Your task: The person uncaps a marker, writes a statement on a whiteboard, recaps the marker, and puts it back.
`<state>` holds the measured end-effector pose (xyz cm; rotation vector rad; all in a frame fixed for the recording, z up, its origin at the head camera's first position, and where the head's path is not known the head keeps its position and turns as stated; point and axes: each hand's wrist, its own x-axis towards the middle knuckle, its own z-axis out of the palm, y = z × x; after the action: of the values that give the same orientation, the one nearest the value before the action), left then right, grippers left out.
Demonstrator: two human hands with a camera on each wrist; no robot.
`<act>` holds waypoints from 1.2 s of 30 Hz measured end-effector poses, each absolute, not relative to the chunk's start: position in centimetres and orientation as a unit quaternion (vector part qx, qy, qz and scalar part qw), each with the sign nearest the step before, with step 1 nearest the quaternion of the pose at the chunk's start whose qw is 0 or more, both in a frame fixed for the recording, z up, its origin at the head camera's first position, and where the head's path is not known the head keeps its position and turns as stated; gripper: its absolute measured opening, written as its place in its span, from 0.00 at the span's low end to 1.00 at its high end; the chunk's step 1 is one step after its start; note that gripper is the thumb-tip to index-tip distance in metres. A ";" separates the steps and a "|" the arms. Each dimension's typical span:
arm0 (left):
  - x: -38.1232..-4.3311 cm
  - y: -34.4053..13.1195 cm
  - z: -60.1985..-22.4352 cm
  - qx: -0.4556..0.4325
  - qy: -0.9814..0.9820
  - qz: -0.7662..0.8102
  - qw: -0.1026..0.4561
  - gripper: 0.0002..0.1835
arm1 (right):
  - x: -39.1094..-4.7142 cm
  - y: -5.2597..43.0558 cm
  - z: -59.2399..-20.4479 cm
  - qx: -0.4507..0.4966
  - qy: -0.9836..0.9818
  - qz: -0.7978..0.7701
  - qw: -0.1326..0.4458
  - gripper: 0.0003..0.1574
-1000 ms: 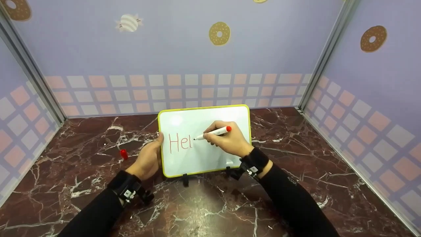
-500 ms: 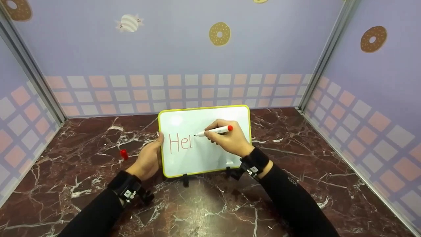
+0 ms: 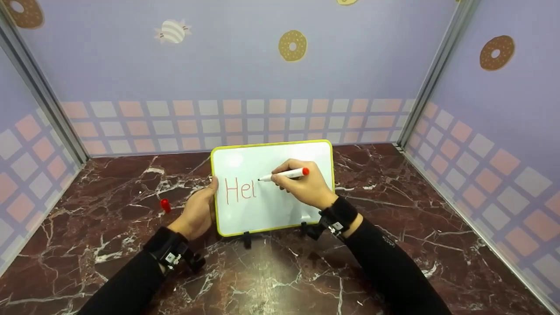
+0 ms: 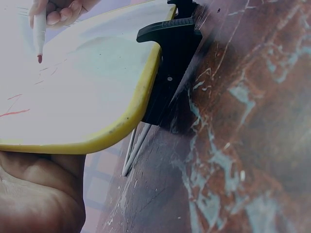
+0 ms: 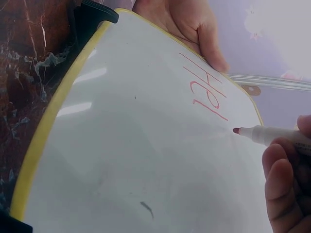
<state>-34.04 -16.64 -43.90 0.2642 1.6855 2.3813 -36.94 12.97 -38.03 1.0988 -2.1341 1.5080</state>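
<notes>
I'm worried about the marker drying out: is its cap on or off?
Off: the marker in the right hand shows a bare reddish tip, and a red cap sits apart on the table.

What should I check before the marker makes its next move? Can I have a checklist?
1. Marker held: ok, the right hand pinches it.
2. Cap off: ok, it's on the table.
3. Board held: ok, the left hand grips its side.
4. Black clips at the board's bottom edge: ok.
5. Space beside the letters: ok, white board shows there.
6. Tip touching the board: cannot tell.
</notes>
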 end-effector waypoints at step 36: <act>-34.0 -16.7 -43.9 0.087 0.567 0.812 0.108 0.40 | -37.0 13.0 -38.4 0.406 -0.743 0.509 0.153 0.03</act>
<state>-33.97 -16.67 -43.86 0.2573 1.6684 2.3886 -36.97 12.96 -38.41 1.1638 -2.1325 1.4604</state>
